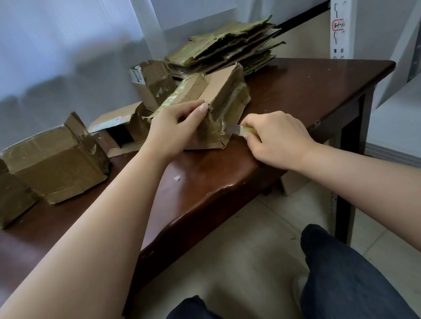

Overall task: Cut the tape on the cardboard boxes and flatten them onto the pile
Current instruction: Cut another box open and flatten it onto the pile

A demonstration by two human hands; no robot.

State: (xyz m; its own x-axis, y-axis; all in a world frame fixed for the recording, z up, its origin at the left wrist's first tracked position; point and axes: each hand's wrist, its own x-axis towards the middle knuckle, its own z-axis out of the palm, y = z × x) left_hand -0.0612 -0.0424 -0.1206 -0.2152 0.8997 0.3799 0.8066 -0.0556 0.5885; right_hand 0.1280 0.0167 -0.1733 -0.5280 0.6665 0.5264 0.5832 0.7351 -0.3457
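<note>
Four unflattened cardboard boxes stand along the far left of a dark brown counter: a worn, tape-covered large box with its flaps open, a small box lying on its side, and a tall box standing upright behind it. Near the counter's middle, the left hand lies over the top of the fourth, a taped box, fingers curled over its upper edge to steady it. This box is creased and wrapped in glossy yellowish tape. To its right, the right hand grips a small knife, the blade tip at the box's near lower corner. At far right, one pile of flattened cardboard rests on the counter beside a white metal shelf.
</note>
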